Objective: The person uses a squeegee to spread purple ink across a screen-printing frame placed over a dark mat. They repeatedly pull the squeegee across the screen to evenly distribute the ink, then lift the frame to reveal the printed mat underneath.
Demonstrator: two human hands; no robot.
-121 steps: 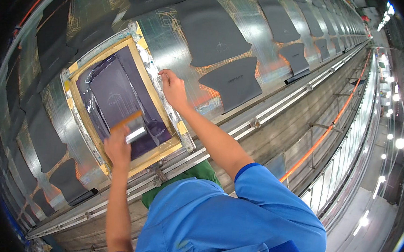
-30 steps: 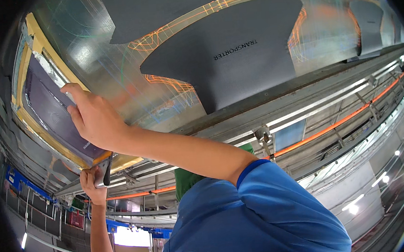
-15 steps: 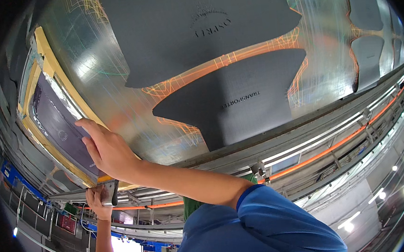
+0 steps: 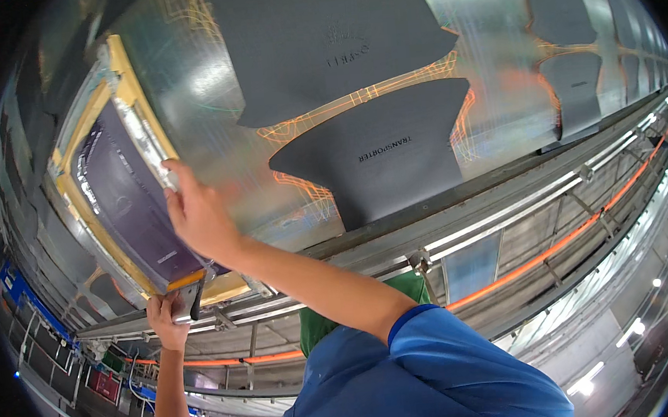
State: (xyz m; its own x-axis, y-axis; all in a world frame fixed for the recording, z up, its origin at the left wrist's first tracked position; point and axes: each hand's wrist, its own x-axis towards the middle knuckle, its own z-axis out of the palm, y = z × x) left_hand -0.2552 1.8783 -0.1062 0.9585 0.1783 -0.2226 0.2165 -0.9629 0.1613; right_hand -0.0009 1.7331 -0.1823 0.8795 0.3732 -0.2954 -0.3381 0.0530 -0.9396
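On the left lies a printing screen (image 4: 67,192) with a taped yellowish frame and dark purple mesh. A squeegee (image 4: 189,298) with a metal holder and an orange blade stands tilted at the screen's near end. My left hand (image 4: 165,319) is closed round the end of its holder. Reaching across from the right, my right hand (image 4: 201,216) lies over the screen's right rail, with bent fingers and thumb gripping it near the inner edge. Its other fingers are hidden. Dark grey cut panels (image 4: 392,146) with raised-looking lettering lie flat to the right of the screen.
The panels rest on a long shiny metal table (image 4: 215,166) marked with orange and coloured lines. A metal rail (image 4: 489,217) runs along its near edge, with an orange cable or tube (image 4: 542,250) beyond it. More dark panels (image 4: 573,87) lie farther right.
The screen and squeegee appear farther right and more of the mesh shows. My right hand has shifted from over the mesh onto the right rail. My left hand keeps hold of the squeegee.
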